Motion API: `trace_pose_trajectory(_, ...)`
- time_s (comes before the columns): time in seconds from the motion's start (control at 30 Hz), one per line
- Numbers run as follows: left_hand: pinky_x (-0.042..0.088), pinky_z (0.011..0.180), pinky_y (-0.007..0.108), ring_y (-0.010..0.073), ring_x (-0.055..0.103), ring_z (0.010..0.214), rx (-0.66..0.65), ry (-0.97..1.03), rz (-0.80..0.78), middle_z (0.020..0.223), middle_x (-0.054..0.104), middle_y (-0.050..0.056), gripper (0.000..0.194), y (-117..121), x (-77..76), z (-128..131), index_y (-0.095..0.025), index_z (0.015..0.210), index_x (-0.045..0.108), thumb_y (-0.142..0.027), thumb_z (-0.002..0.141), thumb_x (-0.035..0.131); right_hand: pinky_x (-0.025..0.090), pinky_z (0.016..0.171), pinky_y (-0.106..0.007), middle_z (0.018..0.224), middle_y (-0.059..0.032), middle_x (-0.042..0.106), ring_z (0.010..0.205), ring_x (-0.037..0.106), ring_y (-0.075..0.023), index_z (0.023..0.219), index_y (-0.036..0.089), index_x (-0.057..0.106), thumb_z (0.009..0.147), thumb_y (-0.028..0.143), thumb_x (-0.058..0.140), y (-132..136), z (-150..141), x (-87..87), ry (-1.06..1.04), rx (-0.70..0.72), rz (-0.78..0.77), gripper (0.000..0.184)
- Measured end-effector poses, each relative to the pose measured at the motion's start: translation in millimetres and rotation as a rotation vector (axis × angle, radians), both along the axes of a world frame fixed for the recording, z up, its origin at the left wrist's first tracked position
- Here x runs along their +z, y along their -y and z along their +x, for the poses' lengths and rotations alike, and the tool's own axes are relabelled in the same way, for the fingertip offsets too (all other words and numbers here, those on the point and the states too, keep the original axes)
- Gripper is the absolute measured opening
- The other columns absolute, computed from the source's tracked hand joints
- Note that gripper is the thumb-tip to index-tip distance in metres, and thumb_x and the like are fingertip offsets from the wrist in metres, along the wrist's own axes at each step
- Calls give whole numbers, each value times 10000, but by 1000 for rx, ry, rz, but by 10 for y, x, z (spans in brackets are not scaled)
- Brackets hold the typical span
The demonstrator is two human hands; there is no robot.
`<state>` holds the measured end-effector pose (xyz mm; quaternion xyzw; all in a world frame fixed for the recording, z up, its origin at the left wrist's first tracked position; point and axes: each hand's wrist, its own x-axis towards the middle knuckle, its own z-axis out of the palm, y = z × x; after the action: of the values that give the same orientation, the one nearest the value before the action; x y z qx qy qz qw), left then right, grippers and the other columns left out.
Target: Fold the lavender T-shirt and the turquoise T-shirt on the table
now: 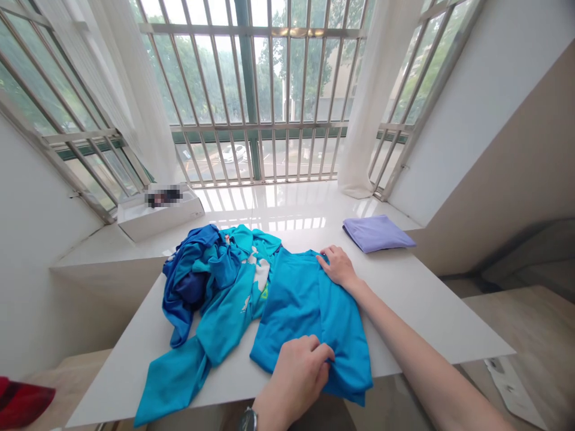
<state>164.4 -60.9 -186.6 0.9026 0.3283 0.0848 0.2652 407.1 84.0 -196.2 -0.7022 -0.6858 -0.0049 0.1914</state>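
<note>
A bright blue garment (300, 311) lies folded over on a white table top (426, 311). My left hand (296, 377) is at its near edge, with the fingers curled over a fold and pinching the cloth. A dark watch (248, 420) sits on that wrist. My right hand (339, 267) rests on the garment's far edge, its fingers spread on the fabric. To the left, touching the garment, lies a crumpled heap of teal and dark blue clothes (215, 269). Past my right hand sits a folded lilac cloth (376, 233), out of reach of both fingertips.
Behind the table runs a glossy white window sill (278, 206) holding a white box (159, 218), its top blurred out. Barred windows (265, 78) and white curtains (372, 96) stand beyond. A red cloth (22, 402) shows at bottom left, and a white paper (512, 389) lies at lower right.
</note>
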Motion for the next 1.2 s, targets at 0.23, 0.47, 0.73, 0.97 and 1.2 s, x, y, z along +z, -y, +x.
trace_pose_trajectory(0.23,463,762,340,227,611,925,-6,-102,41,1027,636,70,232,-414,95,276,-303,1132,582,-255,968,425,381,943,-348,1076,-144,656,1039,546,-264,1011,141,684,953,383,513,-383,322,-15,13,-20,97,302)
trace_pose_trajectory(0.47,476,808,321,218,601,943,91,7,46,1025,629,76,228,-463,75,247,-237,1067,602,-152,948,427,349,1028,-417,1225,-168,613,1177,504,-292,1110,137,640,952,343,459,-252,436,26,-87,-111,283,316)
trace_pose_trajectory(0.73,475,974,390,266,530,1209,99,185,61,1385,496,95,287,-285,86,116,-242,1139,566,-181,866,632,489,637,-284,814,-15,684,664,592,-166,1015,230,638,930,475,526,1327,220,122,-629,-63,121,282)
trace_pose_trajectory(0.97,463,854,378,233,628,964,-111,-25,218,1000,690,33,83,-443,235,366,-232,992,642,-259,913,637,456,575,-279,712,3,657,571,560,-157,1041,243,643,936,505,510,1971,-152,-115,-664,-157,37,312)
trace_pose_trajectory(1.2,445,731,298,207,633,874,-49,4,190,925,695,21,119,-568,209,394,-235,1025,633,-302,966,554,496,599,-271,797,2,646,607,574,-146,1194,235,594,855,464,646,1998,-246,-111,-724,-9,56,412)
